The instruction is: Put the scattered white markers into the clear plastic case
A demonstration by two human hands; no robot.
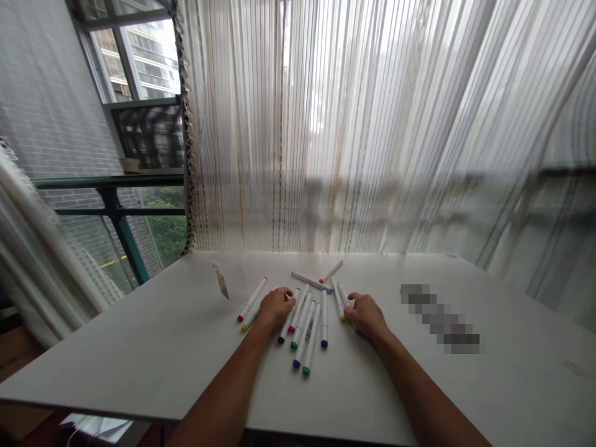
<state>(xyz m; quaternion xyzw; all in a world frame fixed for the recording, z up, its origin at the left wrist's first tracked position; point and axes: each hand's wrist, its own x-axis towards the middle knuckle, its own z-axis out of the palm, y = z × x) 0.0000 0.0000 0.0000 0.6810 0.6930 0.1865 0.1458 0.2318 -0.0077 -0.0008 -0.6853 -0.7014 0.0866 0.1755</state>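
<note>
L forearm (223,397) & R forearm (431,394) both bare from wrist down to where the frame cuts them off. Long rounded shapes, thicker twd the elbow end, narrowing at the wrists. L hand (277,308) & R hand (367,316) bare too, w/ broad backs & faint knuckles. Fingers too small & soft in the pic for nail details
</note>
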